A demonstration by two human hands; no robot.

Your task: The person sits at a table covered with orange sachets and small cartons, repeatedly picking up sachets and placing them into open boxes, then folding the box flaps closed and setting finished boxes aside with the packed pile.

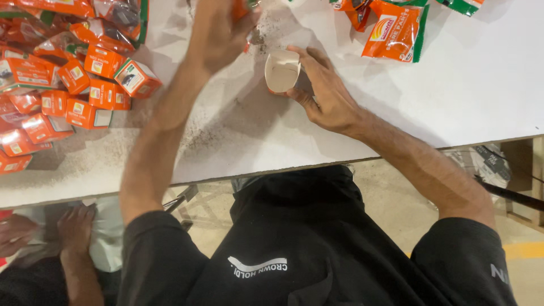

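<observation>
My right hand holds a small open cardboard box on the white table, its pale inside facing me. My left hand is raised over the table's far side, fingers closed around an orange item that is mostly hidden by the fingers. The two hands are close together, the left just above and left of the box.
A heap of small orange boxes and orange packets covers the table's left part. More orange packets lie at the far right. Another person's hands rest below the table edge at lower left.
</observation>
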